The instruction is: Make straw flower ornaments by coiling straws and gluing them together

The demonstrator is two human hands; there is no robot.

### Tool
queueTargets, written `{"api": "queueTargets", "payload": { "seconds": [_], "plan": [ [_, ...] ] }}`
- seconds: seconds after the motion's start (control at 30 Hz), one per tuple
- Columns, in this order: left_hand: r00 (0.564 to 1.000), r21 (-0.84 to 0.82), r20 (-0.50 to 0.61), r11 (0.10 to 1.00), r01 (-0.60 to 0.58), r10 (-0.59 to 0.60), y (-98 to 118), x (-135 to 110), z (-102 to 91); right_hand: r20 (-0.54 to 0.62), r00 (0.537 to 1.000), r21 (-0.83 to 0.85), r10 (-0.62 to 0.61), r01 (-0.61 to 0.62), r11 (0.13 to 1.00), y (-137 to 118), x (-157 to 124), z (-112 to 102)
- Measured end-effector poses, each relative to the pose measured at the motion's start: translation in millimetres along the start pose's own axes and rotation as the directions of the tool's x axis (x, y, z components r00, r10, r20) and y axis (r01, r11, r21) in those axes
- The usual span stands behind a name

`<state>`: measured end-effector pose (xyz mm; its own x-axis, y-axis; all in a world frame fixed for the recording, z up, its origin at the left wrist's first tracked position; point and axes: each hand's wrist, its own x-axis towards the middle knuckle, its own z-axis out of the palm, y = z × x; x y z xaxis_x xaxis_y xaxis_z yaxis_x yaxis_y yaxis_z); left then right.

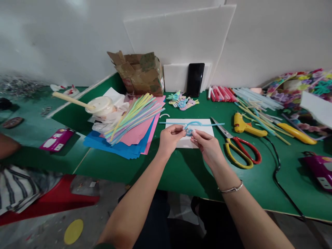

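My left hand (169, 138) and my right hand (207, 147) meet over a white card (204, 128) on the green table (186, 169). Both pinch a light blue straw (192, 124) that is curled into a small coil between the fingertips. Its straight ends stick out left and right across the card. My right wrist wears a thin bracelet.
Scissors with red and yellow handles (240, 148) and a yellow glue gun (245, 126) with a black cord lie right of the card. Coloured straws on pink and blue paper (129, 133) lie left. Finished straw curls (181, 100), a phone (195, 79) and a cardboard box (141, 72) sit behind. Another person's arm (7, 145) is at far left.
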<state>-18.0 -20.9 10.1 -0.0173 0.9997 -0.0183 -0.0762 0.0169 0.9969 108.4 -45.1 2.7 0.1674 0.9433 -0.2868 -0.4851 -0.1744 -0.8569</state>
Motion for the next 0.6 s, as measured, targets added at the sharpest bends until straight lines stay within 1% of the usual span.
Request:
{"api": "queueTargets", "payload": {
  "seconds": [0.17, 0.23, 0.33, 0.43, 0.6],
  "plan": [
    [0.996, -0.004, -0.085, 1.0, -0.002, 0.002, -2, -7, 9.4, -0.042, 0.997, 0.003, -0.06, 0.06, 0.998, 5, -4, 5],
    [0.995, 0.005, -0.099, 1.0, -0.011, 0.012, -3, -8, 11.6, -0.071, 0.994, 0.0, -0.081, 0.081, 0.997, 6, -4, 6],
    [0.997, 0.018, -0.077, 1.0, -0.006, 0.007, -3, -9, 11.9, -0.092, 0.991, -0.043, -0.1, 0.096, 0.994, 4, -3, 5],
    [0.999, 0.05, -0.046, 0.999, -0.008, 0.011, -2, -8, 10.5, -0.083, 0.99, -0.122, -0.117, 0.107, 0.987, 0, -2, 3],
    [0.996, 0.153, -0.059, 0.986, -0.063, 0.072, 2, -8, 7.6, -0.05, 0.992, -0.211, -0.115, 0.102, 0.972, -3, -2, 0]
  ]
}}
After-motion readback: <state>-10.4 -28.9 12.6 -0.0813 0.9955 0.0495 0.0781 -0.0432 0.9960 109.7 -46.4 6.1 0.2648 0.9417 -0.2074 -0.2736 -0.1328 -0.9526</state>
